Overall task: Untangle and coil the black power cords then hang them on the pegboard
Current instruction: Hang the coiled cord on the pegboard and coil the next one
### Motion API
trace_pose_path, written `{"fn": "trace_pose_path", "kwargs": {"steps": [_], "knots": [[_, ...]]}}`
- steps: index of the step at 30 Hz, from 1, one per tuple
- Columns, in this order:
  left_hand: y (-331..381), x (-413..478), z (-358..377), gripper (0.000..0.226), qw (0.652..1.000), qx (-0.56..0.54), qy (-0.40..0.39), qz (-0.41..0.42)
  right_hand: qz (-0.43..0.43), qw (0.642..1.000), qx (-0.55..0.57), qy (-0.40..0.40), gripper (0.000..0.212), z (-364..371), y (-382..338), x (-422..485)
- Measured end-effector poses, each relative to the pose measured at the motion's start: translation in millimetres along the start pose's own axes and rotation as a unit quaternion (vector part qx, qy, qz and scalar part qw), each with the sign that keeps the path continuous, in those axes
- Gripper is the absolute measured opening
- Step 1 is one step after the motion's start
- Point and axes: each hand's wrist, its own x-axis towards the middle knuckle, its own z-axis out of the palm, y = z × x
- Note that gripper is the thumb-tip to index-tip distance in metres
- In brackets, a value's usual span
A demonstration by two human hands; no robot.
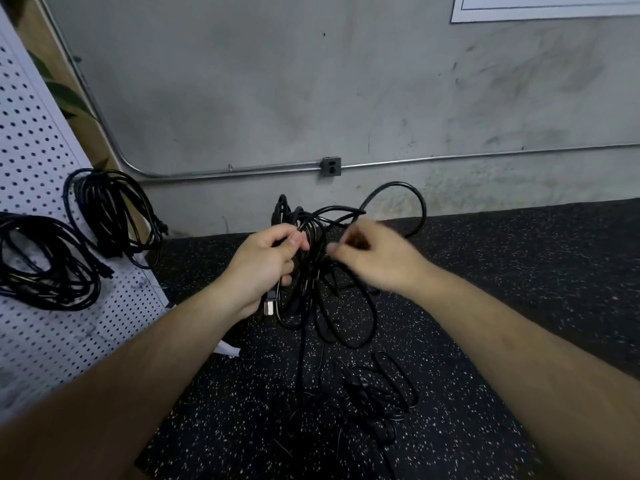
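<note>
My left hand (pixel 268 265) grips a bundle of looped black power cord (pixel 313 271) held up in front of me; a plug end (pixel 269 304) sticks out below the fist. My right hand (pixel 374 256), blurred, pinches a strand of the same cord at the bundle's right side. One big loop (pixel 408 199) arcs above the hands. More tangled black cord (pixel 374 400) lies on the floor below. Two coiled cords (pixel 114 216) (pixel 45 265) hang on the white pegboard (pixel 41 341) at the left.
A dark speckled rubber floor (pixel 519 271) meets a grey concrete wall (pixel 311 81). A metal conduit (pixel 450 157) with an outlet box (pixel 331 167) runs along the wall. A scrap of white paper (pixel 227 348) lies by the pegboard's foot.
</note>
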Motion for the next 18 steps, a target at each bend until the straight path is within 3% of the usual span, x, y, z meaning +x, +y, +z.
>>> {"fn": "trace_pose_path", "kwargs": {"steps": [1,5,8,11,13,15,18], "knots": [[0,0,1,0.037,1.000,-0.002,-0.001,0.004,0.028,0.999,0.008,-0.040,0.031,7,0,-2],[1,0,4,0.037,0.999,-0.026,0.029,0.012,0.051,0.992,0.081,-0.078,0.043,16,-4,-5],[5,1,-1,0.035,0.996,-0.054,0.069,0.010,0.022,0.991,0.003,-0.133,0.059,13,-6,-9],[7,2,-7,0.031,0.995,-0.013,0.099,0.016,0.019,0.994,-0.027,-0.102,0.070,13,-11,-11],[8,2,-7,0.029,0.991,0.067,0.112,0.037,0.060,0.995,-0.033,-0.071,0.090,14,-18,-10],[8,0,-3,0.029,0.986,0.114,0.110,0.060,0.083,0.990,-0.107,-0.039,0.102,17,-22,-8],[8,-2,1,0.029,0.982,0.147,0.094,0.068,0.118,0.982,-0.145,-0.035,0.090,23,-23,-6]]}}
